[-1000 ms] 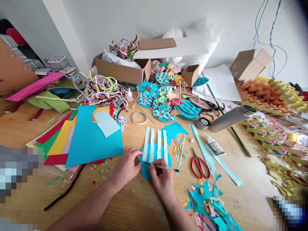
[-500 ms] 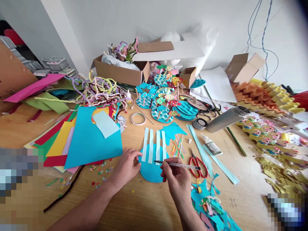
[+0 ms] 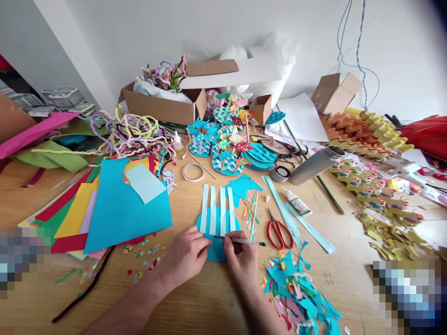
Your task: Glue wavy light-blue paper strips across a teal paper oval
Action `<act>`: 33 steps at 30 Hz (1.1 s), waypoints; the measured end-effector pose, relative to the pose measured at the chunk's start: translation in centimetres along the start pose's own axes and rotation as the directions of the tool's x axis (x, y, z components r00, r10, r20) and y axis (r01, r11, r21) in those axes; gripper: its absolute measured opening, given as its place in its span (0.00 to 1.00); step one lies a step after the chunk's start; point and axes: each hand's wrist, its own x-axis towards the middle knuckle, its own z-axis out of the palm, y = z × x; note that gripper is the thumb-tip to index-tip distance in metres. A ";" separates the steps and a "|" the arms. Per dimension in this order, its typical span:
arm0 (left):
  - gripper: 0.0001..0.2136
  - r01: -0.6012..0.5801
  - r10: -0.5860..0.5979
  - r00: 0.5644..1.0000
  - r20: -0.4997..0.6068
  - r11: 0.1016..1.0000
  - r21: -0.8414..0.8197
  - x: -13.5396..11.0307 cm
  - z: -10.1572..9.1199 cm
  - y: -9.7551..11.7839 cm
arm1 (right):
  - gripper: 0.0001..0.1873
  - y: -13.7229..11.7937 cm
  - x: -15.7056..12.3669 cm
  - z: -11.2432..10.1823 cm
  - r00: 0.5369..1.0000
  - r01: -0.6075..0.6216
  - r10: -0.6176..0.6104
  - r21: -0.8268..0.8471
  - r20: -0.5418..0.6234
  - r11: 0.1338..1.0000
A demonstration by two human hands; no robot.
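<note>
My right hand (image 3: 240,256) grips a slim pen (image 3: 252,242) with a dark tip, which points left over a blue paper circle (image 3: 217,253). Several pale blue paper strips (image 3: 213,211) lie side by side on the circle, their far ends reaching past its edge. At the circle's near left side is my left hand (image 3: 188,251), its fingers curled in and closed on the edge; the fingertips are partly hidden. Red-handled scissors (image 3: 279,232) rest to the right, blades pointing away. Beyond them lie a white glue bottle (image 3: 296,202) and longer pale strips (image 3: 310,228).
Coloured paper sheets (image 3: 129,218) are stacked at left, near scattered confetti. Blue paper scraps (image 3: 300,298) pile up at lower right. Finished blue fish ornaments (image 3: 228,160), a tape roll (image 3: 193,172), a steel flask (image 3: 316,165) and a cardboard box (image 3: 164,104) stand farther back.
The view has shifted slightly to the right. My left hand has come closer to the right hand, its fingers now more curled by the pen tip. The pen stays in my right hand.
</note>
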 end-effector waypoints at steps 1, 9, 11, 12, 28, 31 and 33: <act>0.11 -0.019 0.018 0.999 0.030 1.000 0.013 -0.2 0.1 0.1 | 0.13 0.1 0.0 0.0 1.000 0.000 0.000 -0.003 0.005 1.000; 0.12 -0.025 0.012 0.989 0.148 0.996 0.086 -0.4 0.6 0.2 | 0.13 0.9 -0.1 0.2 0.999 -0.009 0.010 -0.032 0.030 0.999; 0.12 -0.017 0.004 0.988 0.154 0.996 0.083 -0.4 0.5 0.2 | 0.13 1.0 0.0 0.3 1.000 -0.006 0.007 -0.031 0.029 0.999; 0.12 -0.013 0.000 0.988 0.157 0.997 0.082 -0.5 0.5 0.2 | 0.13 1.0 0.0 0.3 1.000 -0.006 0.007 -0.030 0.028 1.000; 0.13 0.018 -0.024 0.990 0.136 0.999 0.051 -0.6 0.5 0.2 | 0.11 1.0 0.0 0.3 0.999 0.002 0.001 -0.094 0.037 0.996; 0.13 0.019 -0.025 0.991 0.129 0.999 0.051 -0.6 0.6 0.1 | 0.11 1.0 0.1 0.4 0.999 0.009 -0.006 -0.102 0.032 0.995; 0.13 0.019 -0.025 0.991 0.129 0.998 0.053 -0.6 0.6 0.1 | 0.10 1.0 0.2 0.4 1.000 0.012 -0.009 -0.096 0.028 0.995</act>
